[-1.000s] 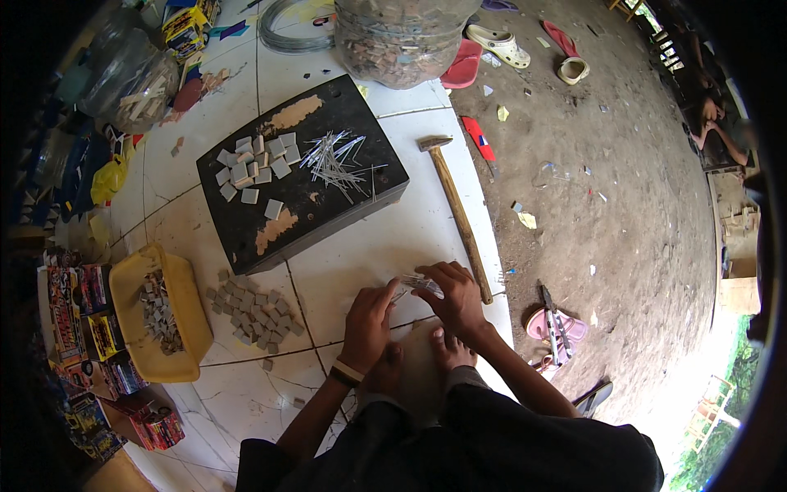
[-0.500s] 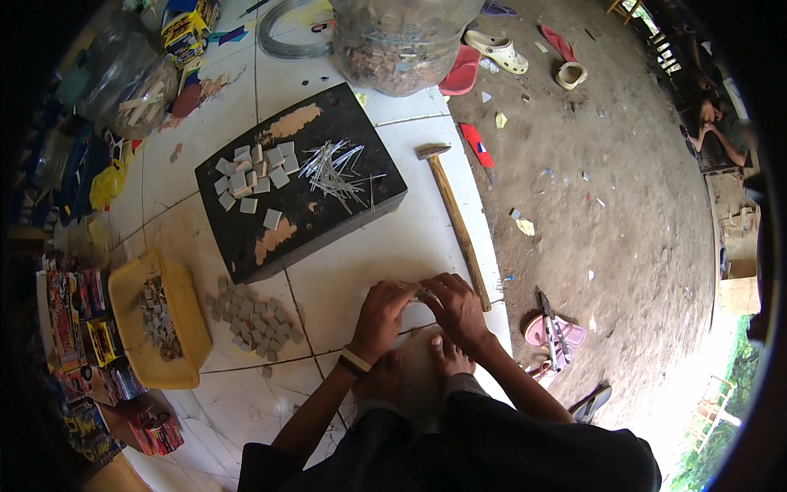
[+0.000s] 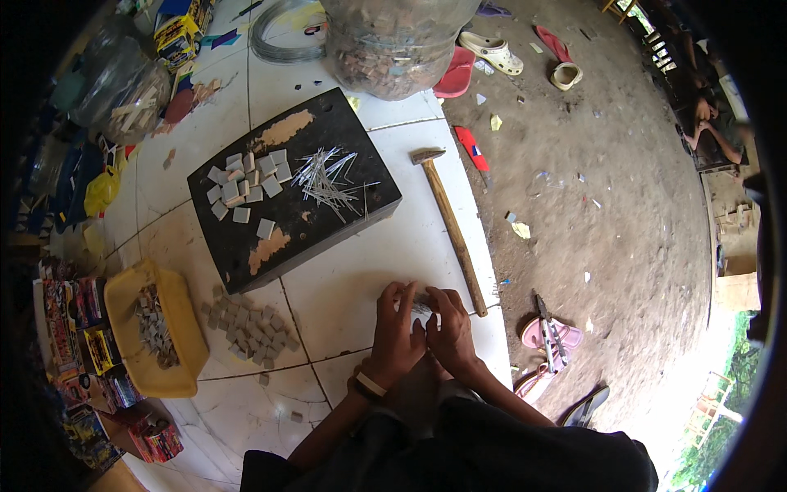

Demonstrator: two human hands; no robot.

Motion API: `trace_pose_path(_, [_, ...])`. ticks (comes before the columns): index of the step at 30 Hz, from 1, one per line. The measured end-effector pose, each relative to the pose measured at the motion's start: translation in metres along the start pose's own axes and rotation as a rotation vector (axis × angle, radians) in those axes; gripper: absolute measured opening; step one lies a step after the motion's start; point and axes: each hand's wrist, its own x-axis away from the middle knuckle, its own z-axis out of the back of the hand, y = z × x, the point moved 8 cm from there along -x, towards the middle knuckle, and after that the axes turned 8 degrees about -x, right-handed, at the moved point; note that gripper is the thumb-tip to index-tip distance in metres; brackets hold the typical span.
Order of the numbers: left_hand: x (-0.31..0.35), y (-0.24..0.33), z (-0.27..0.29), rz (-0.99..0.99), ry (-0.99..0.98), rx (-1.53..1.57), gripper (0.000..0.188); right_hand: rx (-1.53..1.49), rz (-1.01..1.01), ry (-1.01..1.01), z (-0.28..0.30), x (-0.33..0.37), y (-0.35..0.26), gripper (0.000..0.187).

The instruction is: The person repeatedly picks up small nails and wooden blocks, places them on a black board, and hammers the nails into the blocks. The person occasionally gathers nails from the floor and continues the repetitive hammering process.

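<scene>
My left hand (image 3: 397, 338) and my right hand (image 3: 452, 334) meet over the white tiled surface (image 3: 336, 320), fingers curled and fingertips close together. Between them is something small and greyish (image 3: 421, 304), mostly covered by the fingers, whose kind I cannot make out. To the right of my hands lies a hammer (image 3: 449, 221) with a wooden handle. Ahead stands a black block (image 3: 307, 238) with worn brown patches. On top of it are a pile of small grey square pieces (image 3: 243, 182) and a heap of thin metal wires (image 3: 326, 180).
More square pieces (image 3: 250, 328) lie loose beside a yellow tub (image 3: 184, 328). A large clear plastic container (image 3: 393, 49) and a wire coil (image 3: 275, 41) stand at the back. Pliers (image 3: 548, 332) rest on pink sandals (image 3: 574, 336) on the dirt floor. Another person (image 3: 711, 131) sits far right.
Both hands have drawn closer together, with the fingers now pointing forward and the thumbs meeting. The whole view has shifted slightly.
</scene>
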Motion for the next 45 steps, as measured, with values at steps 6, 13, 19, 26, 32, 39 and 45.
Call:
trace_pose_path(6, [-0.003, -0.019, 0.035, 0.059, 0.055, 0.018, 0.068, -0.063, -0.058, 0.026, 0.022, -0.011, 0.007, 0.044])
trace_pose_path(13, [0.006, -0.019, 0.018, 0.031, -0.140, 0.119, 0.073, 0.201, 0.154, -0.132, -0.002, -0.008, -0.017, 0.057])
trace_pose_path(19, [0.001, -0.025, 0.038, 0.055, 0.007, -0.056, 0.076, 0.190, 0.165, -0.018, 0.010, -0.009, -0.014, 0.054])
trace_pose_path(26, [0.007, -0.013, 0.017, 0.022, 0.016, 0.043, 0.069, 0.138, 0.162, -0.117, 0.000, -0.003, -0.012, 0.059])
trace_pose_path(32, [0.011, -0.030, 0.023, 0.111, 0.043, 0.159, 0.073, 0.118, 0.204, -0.094, 0.018, 0.001, -0.008, 0.067])
trace_pose_path(39, [0.003, -0.012, 0.015, -0.055, 0.018, -0.011, 0.079, 0.094, 0.110, -0.147, 0.014, 0.005, 0.005, 0.061])
trace_pose_path(45, [0.000, -0.012, 0.011, -0.060, -0.010, 0.045, 0.077, 0.118, 0.139, -0.084, 0.010, -0.014, 0.004, 0.055])
